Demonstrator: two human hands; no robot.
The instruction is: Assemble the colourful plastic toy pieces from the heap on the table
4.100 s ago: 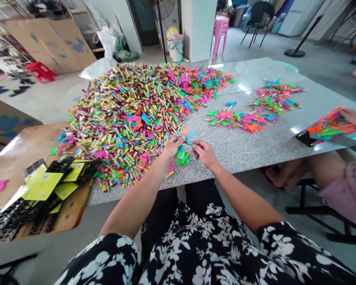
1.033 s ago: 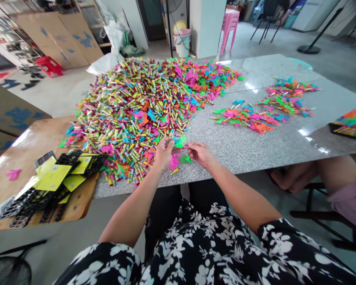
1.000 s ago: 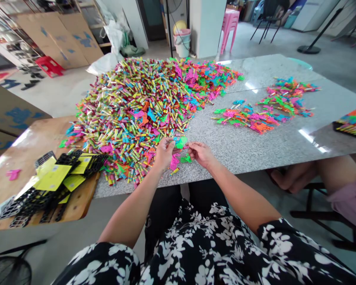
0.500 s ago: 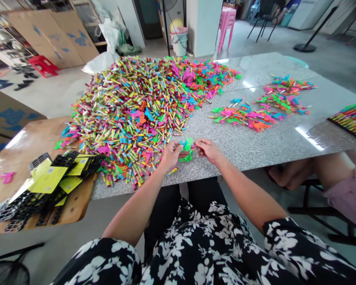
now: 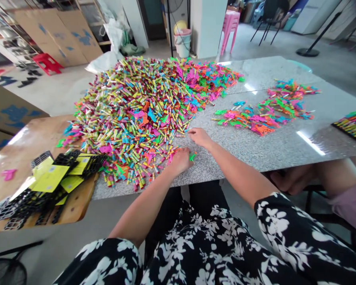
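Observation:
My left hand [image 5: 181, 160] is low over the near edge of the pile, its fingers curled. A small green plastic piece [image 5: 192, 157] sticks out beside its fingers, and a pink piece [image 5: 171, 155] shows on the other side. My right hand [image 5: 200, 137] reaches to the pile's right edge with fingertips pressed together; anything between them is too small to make out. Before both hands spreads a big heap of small printed tubes [image 5: 127, 107] in yellow, red and blue. Flat gun-shaped plastic pieces [image 5: 142, 117] in pink, orange and blue lie on it.
Joined toy pieces [image 5: 255, 120] lie in a row on the speckled stone table [image 5: 225, 146]. Black plastic racks with yellow cards [image 5: 51, 178] are stacked on a wooden board [image 5: 77, 213] at left. A filled rack [image 5: 354, 124] and a person's leg [image 5: 329, 174] are at right.
My hands have parted from working together over green and blue pieces. The right hand moved forward to the pile's edge; the left dropped slightly nearer me and turned over.

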